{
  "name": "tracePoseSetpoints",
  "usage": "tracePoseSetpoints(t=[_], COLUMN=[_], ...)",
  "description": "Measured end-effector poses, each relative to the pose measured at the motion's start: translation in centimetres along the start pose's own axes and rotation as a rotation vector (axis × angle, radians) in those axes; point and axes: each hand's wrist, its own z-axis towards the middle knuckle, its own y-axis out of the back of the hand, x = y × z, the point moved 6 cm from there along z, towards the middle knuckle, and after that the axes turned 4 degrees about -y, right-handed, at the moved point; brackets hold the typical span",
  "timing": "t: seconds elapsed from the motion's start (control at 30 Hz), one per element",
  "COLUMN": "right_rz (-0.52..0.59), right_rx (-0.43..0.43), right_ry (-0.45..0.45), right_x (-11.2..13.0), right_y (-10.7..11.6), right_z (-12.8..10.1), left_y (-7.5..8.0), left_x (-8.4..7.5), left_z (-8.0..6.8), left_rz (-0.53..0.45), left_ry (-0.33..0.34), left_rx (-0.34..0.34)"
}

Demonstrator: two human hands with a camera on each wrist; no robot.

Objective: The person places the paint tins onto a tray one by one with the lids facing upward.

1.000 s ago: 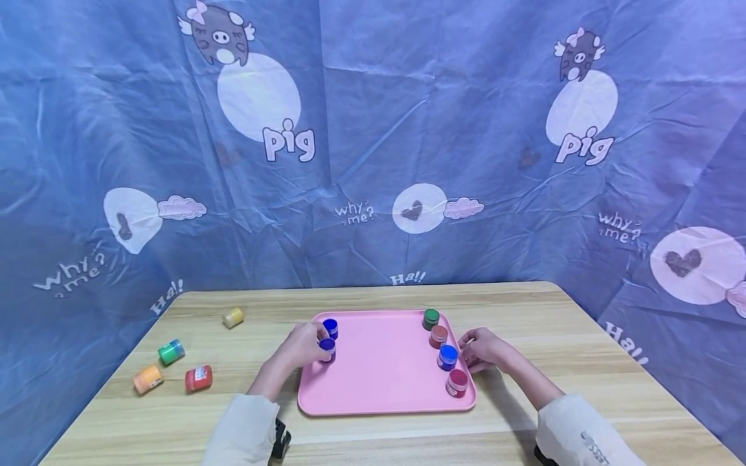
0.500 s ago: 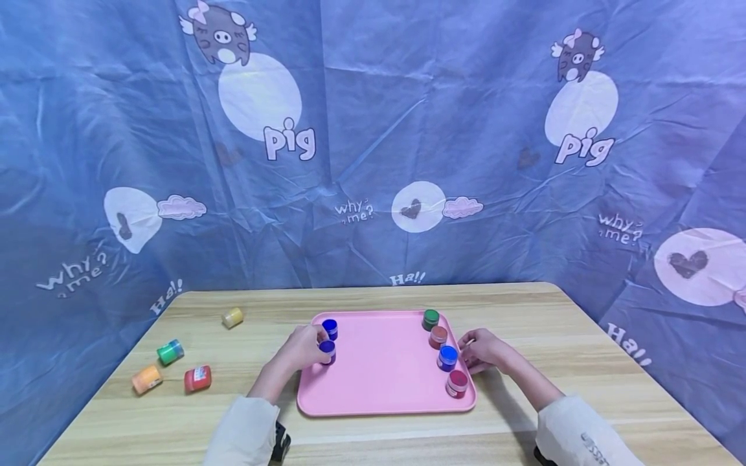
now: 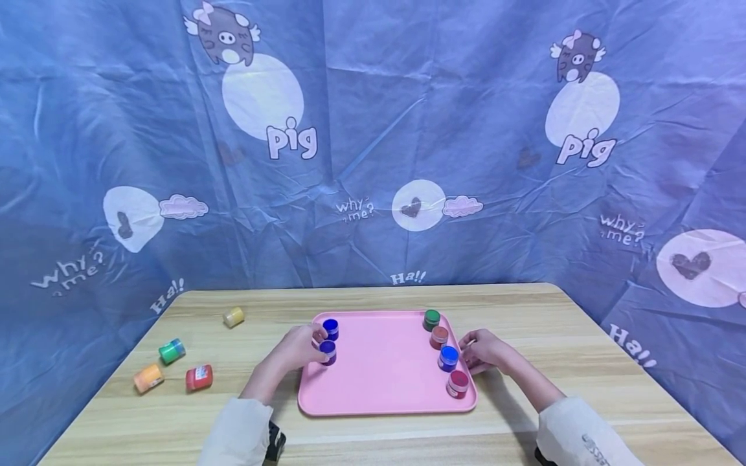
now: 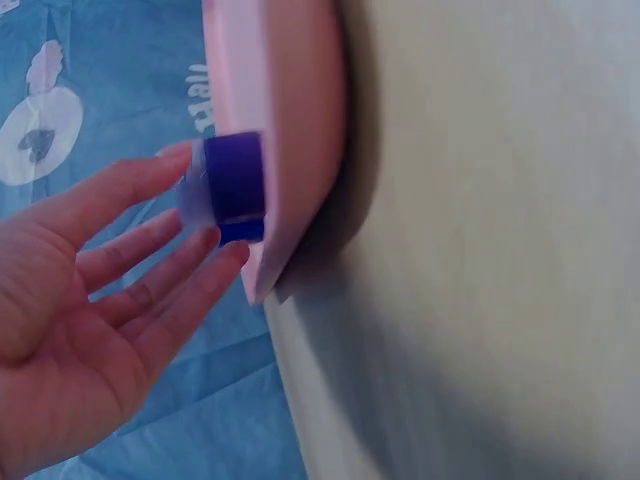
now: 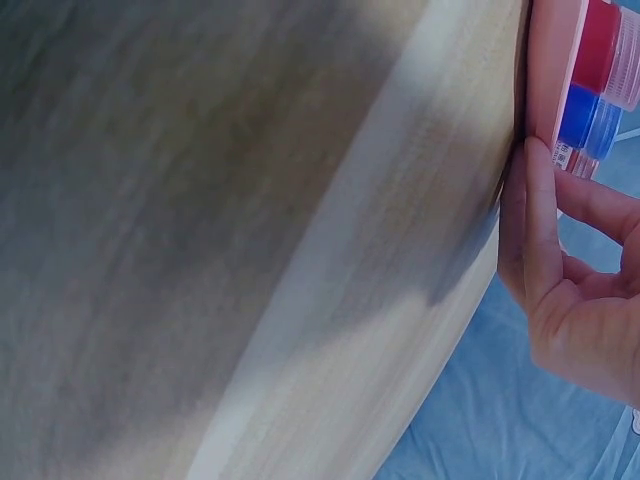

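- Your left hand [image 3: 298, 348] is sitting at the left rim of the flat pink plastic tray [image 3: 381, 378], fingers loosely spread around the small purple-lidded paint jar [image 3: 327, 351]. In the left wrist view the fingertips [image 4: 205, 240] are lying right against the jar [image 4: 232, 188], but the fingers are looking nearly straight, so I cannot tell whether you are actually gripping it.
- That jar is standing upright inside the tray, just in front of a second small jar with a blue lid [image 3: 330, 328].
- Your right hand [image 3: 485, 350] is resting on the light wooden table [image 3: 583, 362] against the tray's right rim, fingers relaxed and holding nothing (a fingertip [image 5: 537, 160] is touching the rim in the right wrist view).
- Four upright jars are lining the tray's right side: green-lidded [image 3: 431, 319], orange-lidded [image 3: 439, 336], blue-lidded [image 3: 447, 357], red-lidded [image 3: 457, 382].
- Four more jars are lying on their sides well to the left: yellow [image 3: 233, 316], green [image 3: 171, 351], orange [image 3: 148, 378], red [image 3: 199, 377].
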Motion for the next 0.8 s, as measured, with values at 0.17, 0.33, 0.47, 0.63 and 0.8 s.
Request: tracePoseSetpoints(t=[0.17, 0.33, 0.47, 0.63, 0.8], right_rz=[0.006, 0.002, 0.002, -0.001, 0.006], right_rx=[0.004, 0.005, 0.001, 0.003, 0.003], right_ry=[0.001, 0.002, -0.008, -0.009, -0.015], right_x=[0.0, 0.0, -0.1, -0.1, -0.1], right_y=[0.0, 0.0, 0.0, 0.0, 0.0], right_z=[0.0, 0.0, 0.1, 0.1, 0.1], left_y=[2.1, 4.6, 6.4, 7.7, 8.4], left_x=[0.1, 0.6, 0.9, 1.8, 3.0], left_z=[-0.4, -1.0, -2.0, -3.0, -4.0], left_rz=[-0.007, 0.016, 0.034, 0.063, 0.064], left_ry=[-0.041, -0.133, -0.105, -0.088, -0.061], left_rx=[0.02, 0.018, 0.015, 0.01, -0.005])
